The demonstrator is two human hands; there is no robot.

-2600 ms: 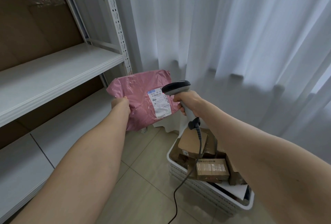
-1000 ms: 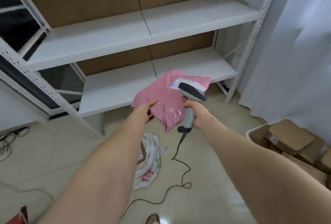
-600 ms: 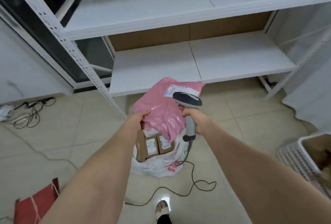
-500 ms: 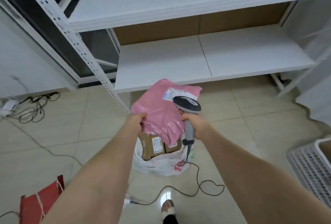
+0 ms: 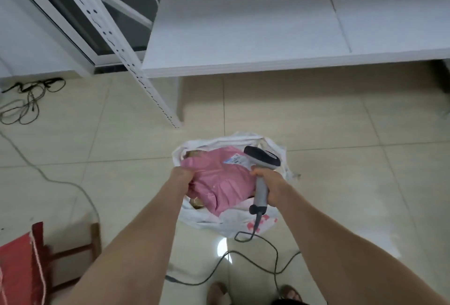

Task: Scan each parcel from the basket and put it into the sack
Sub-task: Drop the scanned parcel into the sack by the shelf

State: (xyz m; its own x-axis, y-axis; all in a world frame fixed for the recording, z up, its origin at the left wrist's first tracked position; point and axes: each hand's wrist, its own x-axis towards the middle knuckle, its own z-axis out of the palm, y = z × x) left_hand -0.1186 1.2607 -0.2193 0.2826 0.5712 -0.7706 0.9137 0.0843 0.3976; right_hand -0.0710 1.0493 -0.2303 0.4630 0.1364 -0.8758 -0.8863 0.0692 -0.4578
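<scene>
A pink plastic parcel with a white label lies in the mouth of the white sack on the floor tiles. My left hand grips the parcel's left edge. My right hand grips the handle of a grey barcode scanner, whose head hangs over the parcel's label end. Brown parcels show under the pink one inside the sack. The basket is out of view.
The scanner's black cable loops over the floor near my feet. A white metal shelf unit stands behind the sack. A red bag and a wooden stool sit at lower left. Loose cords lie at far left.
The pink parcel has gone down from above the sack into its mouth. My view has tilted downward and both hands have dropped with the parcel and scanner.
</scene>
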